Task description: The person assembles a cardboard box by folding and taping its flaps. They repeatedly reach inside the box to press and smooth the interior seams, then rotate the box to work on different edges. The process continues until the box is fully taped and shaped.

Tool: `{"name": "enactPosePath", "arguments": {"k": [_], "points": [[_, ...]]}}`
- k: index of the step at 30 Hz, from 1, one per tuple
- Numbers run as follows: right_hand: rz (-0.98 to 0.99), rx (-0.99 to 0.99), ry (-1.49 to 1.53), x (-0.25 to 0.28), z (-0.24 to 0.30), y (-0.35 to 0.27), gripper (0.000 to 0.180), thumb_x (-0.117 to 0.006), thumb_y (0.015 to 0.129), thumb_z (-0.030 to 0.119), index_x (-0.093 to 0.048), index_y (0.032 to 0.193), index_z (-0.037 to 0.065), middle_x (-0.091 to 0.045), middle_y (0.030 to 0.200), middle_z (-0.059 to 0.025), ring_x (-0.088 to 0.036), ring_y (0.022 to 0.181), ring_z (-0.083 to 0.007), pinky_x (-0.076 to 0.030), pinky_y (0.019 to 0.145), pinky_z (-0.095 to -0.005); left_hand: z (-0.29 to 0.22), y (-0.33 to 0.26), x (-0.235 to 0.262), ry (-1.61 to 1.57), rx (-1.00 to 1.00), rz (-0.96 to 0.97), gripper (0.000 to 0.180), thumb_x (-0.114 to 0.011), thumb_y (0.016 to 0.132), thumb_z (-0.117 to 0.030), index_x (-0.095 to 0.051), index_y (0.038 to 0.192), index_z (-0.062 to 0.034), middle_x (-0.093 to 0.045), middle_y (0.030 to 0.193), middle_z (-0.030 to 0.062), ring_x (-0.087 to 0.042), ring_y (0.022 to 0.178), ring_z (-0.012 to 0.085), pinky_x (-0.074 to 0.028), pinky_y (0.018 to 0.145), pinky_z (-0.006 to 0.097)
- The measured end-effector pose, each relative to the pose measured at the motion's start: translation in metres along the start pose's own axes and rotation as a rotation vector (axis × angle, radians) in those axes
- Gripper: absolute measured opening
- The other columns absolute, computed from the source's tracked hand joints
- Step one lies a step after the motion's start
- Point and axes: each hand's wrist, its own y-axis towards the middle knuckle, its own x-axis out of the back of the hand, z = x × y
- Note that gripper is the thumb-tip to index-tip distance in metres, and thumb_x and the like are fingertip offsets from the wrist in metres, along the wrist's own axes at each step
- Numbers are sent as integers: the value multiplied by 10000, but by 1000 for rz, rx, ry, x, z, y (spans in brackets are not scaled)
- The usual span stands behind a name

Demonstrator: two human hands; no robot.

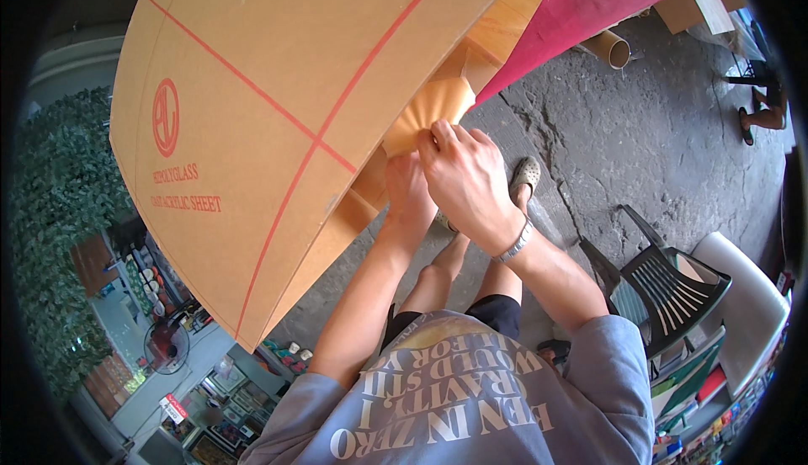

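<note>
A large sheet covered in brown paper, with red lines and print, fills the upper left of the head view. At its right edge a crumpled, fanned-out flap of tan paper sticks out. My right hand is closed, its thumb and fingers pinching the near end of this flap. Just left of it, my left hand is held against the same end, fingers curled; the right hand and the flap partly hide its fingertips. A metal-banded watch is on my right wrist.
A red-covered surface lies beyond the sheet. A cardboard tube sticks out near it. To the right stand a black chair and a pale seat or panel. Another person's leg shows far right. A fan stands lower left.
</note>
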Motion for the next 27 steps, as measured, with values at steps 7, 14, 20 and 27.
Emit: {"name": "enactPosePath", "arguments": {"k": [7,14,20,27], "points": [[-27,-82,173,31,18,-26,286,-661,756,35,-691,1040,52,-652,938,-58,-642,774,-228,-498,704,-350,4,-4,-3,-133,-36,-45,233,-639,961,-158,-644,1163,-41,-685,1108,138,-654,1088,317,-525,936,408],[81,64,501,29,-36,-10,589,-847,729,205,-599,1241,51,-584,1251,-128,-543,1166,-336,-444,992,-442,-16,-25,6,-106,78,53,278,-598,1018,-159,-616,1267,-37,-659,1212,162,-629,1160,316,-514,985,409],[-38,176,133,-13,-66,-5,537,-770,770,123,-654,1293,91,-573,1466,-135,-506,1399,-303,-407,1166,-467,-14,-64,-8,471,-66,63,403,-612,996,-175,-579,1352,13,-634,1287,262,-594,1231,438,-492,1048,492],[-143,-10,286,-41,-12,-35,477,-641,805,62,-668,1277,0,-679,1328,-185,-633,1277,-336,-474,1105,-444,9,-72,-15,464,-71,68,421,-648,883,-139,-634,1264,41,-669,1253,223,-609,1234,386,-477,1075,468]]}}
